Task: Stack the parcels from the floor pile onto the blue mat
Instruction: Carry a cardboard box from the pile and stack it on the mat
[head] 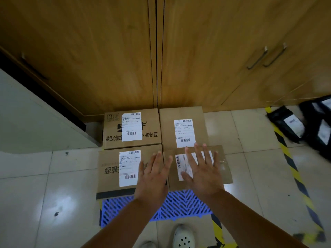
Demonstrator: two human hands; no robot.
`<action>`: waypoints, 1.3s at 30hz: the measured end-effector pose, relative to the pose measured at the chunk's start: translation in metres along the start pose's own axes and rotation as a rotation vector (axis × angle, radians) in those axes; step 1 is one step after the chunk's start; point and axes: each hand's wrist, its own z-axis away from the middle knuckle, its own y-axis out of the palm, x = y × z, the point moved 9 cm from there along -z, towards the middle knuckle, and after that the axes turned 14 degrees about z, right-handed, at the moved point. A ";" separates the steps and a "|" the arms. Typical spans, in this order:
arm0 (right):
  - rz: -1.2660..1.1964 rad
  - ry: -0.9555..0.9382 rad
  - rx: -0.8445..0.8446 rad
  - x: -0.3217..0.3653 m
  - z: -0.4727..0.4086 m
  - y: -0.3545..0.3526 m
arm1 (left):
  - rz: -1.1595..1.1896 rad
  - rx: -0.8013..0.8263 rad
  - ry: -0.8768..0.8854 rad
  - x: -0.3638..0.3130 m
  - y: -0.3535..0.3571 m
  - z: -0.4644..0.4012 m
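Two hands, left hand (152, 178) and right hand (202, 169), fingers spread flat over the front boxes (198, 165); contact unclear. Four boxes cover the blue mat (179, 204). Placement step apparently done; next: fetch from the black parcels (308, 126), floor right.

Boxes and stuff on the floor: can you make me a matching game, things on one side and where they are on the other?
Things:
1. blue mat
2. black parcels
3. right hand
4. white shoe

Places:
A. far right, past the striped tape
B. bottom edge of the picture
C. under the cardboard boxes
D. over the near right box's label

Pairs: 1-C, 2-A, 3-D, 4-B
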 end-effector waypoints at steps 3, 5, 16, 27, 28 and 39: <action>-0.003 0.017 -0.005 -0.030 0.024 -0.043 | 0.042 -0.038 0.024 -0.044 -0.041 0.015; -0.003 0.045 -0.001 -0.052 0.042 -0.073 | 0.043 -0.073 0.057 -0.072 -0.070 0.030; 0.028 0.290 -0.047 -0.186 0.170 -0.245 | 0.133 -0.110 0.189 -0.198 -0.194 0.124; -0.003 0.569 0.007 -0.345 0.324 -0.300 | 0.105 0.086 0.309 -0.374 -0.205 0.178; -0.010 0.592 0.011 -0.363 0.339 -0.298 | 0.110 0.116 0.314 -0.394 -0.200 0.181; -0.134 0.702 0.011 -0.581 0.467 -0.264 | 0.220 0.087 0.355 -0.646 -0.141 0.190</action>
